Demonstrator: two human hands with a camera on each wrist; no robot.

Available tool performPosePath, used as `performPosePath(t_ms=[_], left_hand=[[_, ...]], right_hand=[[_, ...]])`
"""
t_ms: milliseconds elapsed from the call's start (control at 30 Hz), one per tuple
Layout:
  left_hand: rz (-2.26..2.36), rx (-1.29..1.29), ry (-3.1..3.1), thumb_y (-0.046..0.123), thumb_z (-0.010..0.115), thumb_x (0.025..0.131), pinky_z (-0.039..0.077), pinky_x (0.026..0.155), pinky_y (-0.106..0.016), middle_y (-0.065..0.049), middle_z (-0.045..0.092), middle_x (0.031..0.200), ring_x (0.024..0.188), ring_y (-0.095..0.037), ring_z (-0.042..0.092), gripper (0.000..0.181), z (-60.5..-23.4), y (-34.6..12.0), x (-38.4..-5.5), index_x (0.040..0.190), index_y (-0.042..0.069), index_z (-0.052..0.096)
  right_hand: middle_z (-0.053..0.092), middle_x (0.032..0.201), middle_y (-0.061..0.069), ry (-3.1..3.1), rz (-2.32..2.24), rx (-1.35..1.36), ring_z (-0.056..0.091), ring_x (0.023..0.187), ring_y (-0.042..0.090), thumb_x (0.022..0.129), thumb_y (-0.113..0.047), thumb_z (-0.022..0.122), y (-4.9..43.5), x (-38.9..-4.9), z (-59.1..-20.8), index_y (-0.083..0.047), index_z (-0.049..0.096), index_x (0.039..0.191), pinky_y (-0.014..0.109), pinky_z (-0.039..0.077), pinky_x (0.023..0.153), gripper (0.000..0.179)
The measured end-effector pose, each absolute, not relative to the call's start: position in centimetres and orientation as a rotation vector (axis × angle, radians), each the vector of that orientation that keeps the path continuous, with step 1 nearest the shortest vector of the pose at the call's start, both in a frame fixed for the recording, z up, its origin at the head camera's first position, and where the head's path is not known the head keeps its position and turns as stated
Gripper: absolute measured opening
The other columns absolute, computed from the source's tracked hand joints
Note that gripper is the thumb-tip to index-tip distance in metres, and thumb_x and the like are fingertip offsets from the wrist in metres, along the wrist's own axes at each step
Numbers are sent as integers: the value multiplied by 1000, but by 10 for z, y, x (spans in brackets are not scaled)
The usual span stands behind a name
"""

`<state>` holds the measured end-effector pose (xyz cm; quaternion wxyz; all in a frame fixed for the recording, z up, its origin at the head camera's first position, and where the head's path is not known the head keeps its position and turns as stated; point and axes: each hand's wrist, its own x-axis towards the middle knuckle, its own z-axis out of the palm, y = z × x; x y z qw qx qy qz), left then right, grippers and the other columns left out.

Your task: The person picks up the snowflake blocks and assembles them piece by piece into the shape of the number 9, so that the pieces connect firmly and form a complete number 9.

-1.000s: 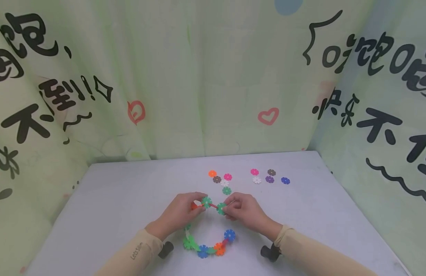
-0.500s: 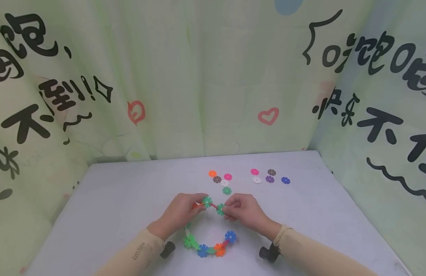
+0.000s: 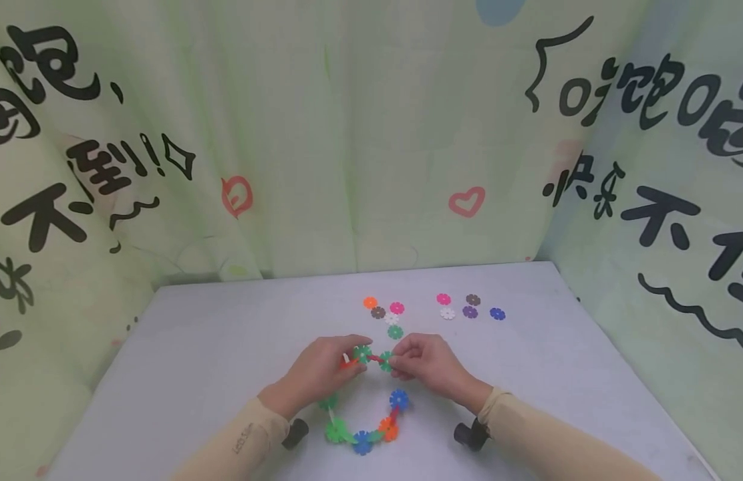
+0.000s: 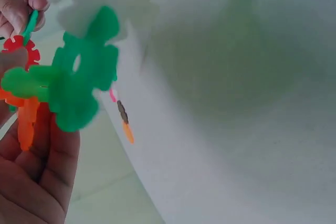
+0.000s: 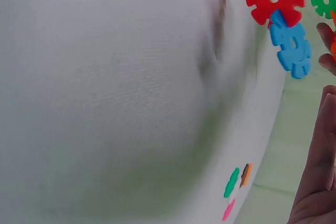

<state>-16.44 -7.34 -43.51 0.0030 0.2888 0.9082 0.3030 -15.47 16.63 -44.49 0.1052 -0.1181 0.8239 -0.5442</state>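
Observation:
A chain of interlocking plastic snowflake discs curves in an open loop below both hands. My left hand [image 3: 323, 364] holds the chain near its upper part, fingers around an orange disc [image 4: 27, 124] beside a green disc [image 3: 362, 354]. A red disc [image 4: 21, 51] joins that green disc to another green disc [image 3: 385, 361], which my right hand [image 3: 428, 361] pinches between thumb and fingers. From the left hand the chain runs down through green discs [image 3: 336, 431] and a blue disc [image 3: 362, 442] to an orange disc [image 3: 388, 428]. At its free right end is a blue disc [image 3: 399, 399].
Loose discs lie on the white table [image 3: 227, 334] beyond the hands: an orange disc [image 3: 370, 302], a green disc [image 3: 395, 332] and others. Farther right are more, including a purple disc [image 3: 470, 312] and a blue loose disc [image 3: 498, 313]. A patterned curtain [image 3: 347, 133] surrounds the table.
The left hand has shifted slightly right, toward the right hand. The chain's lower part has swung a little right and its blue end has risen. Both hands keep their hold.

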Motion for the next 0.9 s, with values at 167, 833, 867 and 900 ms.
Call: performPosePath(t_ms=[167,833,867,900], left_hand=[[896,943,2850,23,78,88,52,73,-26,11,67,93,77,-5,58,23,-434,-72,-169,109,15,71],[872,916,2858,22,73,92,52,75,-30,8,70,104,81,-4,60,19,-436,-82,-170,111,16,73],[880,924,2861,22,74,92,52,74,-30,9,70,103,80,-4,59,19,-436,-82,-171,110,17,73],[890,927,2861,22,74,92,51,73,-29,10,70,102,80,-3,59,18,-436,-82,-171,109,18,73]], right_hand=[[72,83,6,2366,-1633,-417,71,82,27,93,-12,72,166,-158,-447,-1,67,99,33,58,72,13],[66,108,-7,2822,-948,-392,62,101,16,92,-19,72,202,-235,-478,-20,70,121,41,52,89,29],[66,108,-7,2835,-893,-397,61,101,16,92,-20,72,199,-237,-479,-21,69,122,41,51,90,30],[65,107,-7,2848,-840,-403,60,100,16,92,-21,72,197,-239,-480,-22,68,123,40,51,90,32]])
